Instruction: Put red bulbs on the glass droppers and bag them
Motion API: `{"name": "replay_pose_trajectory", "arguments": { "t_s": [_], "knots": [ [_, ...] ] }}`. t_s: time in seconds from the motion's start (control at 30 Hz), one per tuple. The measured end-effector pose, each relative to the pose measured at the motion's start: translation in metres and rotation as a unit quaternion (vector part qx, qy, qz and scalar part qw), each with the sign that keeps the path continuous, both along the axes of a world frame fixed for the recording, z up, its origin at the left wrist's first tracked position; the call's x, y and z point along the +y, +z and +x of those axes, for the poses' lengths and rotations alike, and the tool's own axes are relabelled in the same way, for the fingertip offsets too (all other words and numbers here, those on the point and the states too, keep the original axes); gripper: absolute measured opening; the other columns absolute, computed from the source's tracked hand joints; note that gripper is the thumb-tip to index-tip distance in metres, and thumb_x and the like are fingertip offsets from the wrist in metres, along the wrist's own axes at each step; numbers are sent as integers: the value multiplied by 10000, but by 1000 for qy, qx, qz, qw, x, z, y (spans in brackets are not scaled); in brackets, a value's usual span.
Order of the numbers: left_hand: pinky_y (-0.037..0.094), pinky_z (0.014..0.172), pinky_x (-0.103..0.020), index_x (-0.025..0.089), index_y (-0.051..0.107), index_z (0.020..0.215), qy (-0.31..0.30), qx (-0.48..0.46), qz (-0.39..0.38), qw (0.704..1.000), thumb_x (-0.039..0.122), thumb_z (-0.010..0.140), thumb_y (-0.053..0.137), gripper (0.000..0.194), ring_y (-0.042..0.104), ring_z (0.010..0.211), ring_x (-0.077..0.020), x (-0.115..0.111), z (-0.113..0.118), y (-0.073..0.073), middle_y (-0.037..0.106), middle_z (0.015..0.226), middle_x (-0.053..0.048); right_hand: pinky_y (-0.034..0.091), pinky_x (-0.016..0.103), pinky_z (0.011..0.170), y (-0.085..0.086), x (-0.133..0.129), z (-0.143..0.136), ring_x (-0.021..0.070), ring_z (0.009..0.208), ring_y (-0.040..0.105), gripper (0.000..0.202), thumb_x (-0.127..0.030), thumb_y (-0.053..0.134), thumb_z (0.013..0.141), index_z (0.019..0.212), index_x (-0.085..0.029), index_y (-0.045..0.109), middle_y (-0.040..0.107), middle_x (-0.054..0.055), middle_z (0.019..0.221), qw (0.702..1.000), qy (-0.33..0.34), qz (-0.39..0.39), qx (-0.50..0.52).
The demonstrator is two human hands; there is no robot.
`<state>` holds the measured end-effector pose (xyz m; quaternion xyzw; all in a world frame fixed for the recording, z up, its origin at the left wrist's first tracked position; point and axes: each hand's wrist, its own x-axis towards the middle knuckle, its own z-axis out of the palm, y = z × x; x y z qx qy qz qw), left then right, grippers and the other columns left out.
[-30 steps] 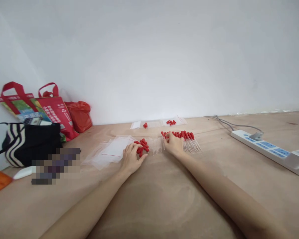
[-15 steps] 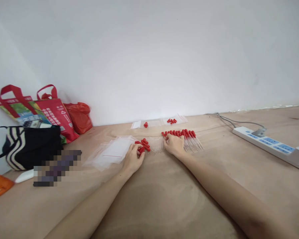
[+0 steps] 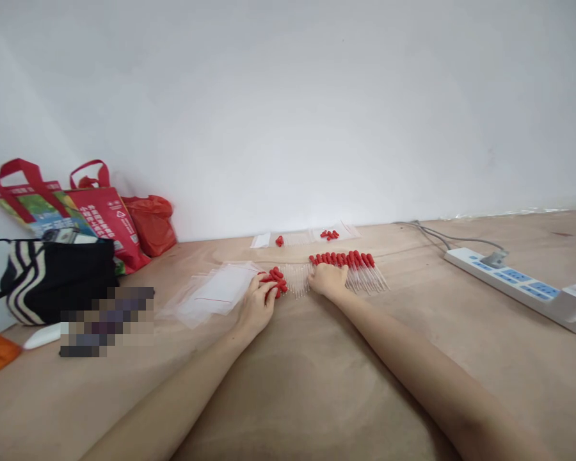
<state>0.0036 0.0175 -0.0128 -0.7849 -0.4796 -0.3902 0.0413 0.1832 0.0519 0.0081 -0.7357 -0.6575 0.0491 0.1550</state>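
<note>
Small red rubber bulbs (image 3: 277, 280) lie in a pile under and beside the fingers of my left hand (image 3: 258, 302), which are bent around some of them. My right hand (image 3: 327, 279) is closed at the left part of a row of clear thin tubes, its fingertips mostly hidden. Red bulbs (image 3: 358, 257) cap the upper ends of the tubes (image 3: 370, 280) to its right. Between my hands lie bare clear tubes (image 3: 297, 280) side by side. Left of my left hand, flat clear plastic bags (image 3: 218, 288) are spread in a stack.
Near the wall lie more red bulbs (image 3: 329, 235), clear tubes and a white slip (image 3: 261, 240). A white power strip (image 3: 518, 282) with a grey cable stands at the right. Shopping bags (image 3: 108, 218), a black striped bag (image 3: 72, 282) and a blurred dark object fill the left.
The view has shifted slightly. My left hand has its fingers a little closer over the red pile, and my right hand sits slightly lower against the capped row.
</note>
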Motion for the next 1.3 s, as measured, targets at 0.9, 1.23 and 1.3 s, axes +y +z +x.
{"name": "replay_pose_trajectory", "arguments": {
  "t_s": [0.9, 1.23, 1.3],
  "knots": [
    [469, 701, -325, 142, 610, 907, -119, 33, -47, 991, 190, 776, 508, 173, 588, 723, -178, -28, 24, 9, 644, 775, -59, 340, 301, 670, -28, -72, 63, 137, 691, 530, 212, -184, 372, 850, 949, -194, 559, 610, 36, 804, 902, 367, 200, 108],
    [428, 687, -296, 165, 611, 859, -169, 24, -32, 985, 239, 821, 482, 154, 573, 715, -158, -27, 23, 9, 642, 774, -42, 300, 295, 685, -27, -72, 66, 115, 668, 532, 190, -218, 422, 838, 922, -208, 592, 612, 16, 765, 898, 382, 196, 99],
    [413, 686, -295, 174, 613, 857, -182, 29, -21, 983, 253, 834, 465, 170, 570, 705, -154, -26, 22, 9, 639, 761, -38, 284, 297, 687, -27, -71, 67, 112, 668, 531, 189, -236, 435, 837, 920, -216, 603, 616, 17, 777, 896, 383, 204, 92]
  ]
}}
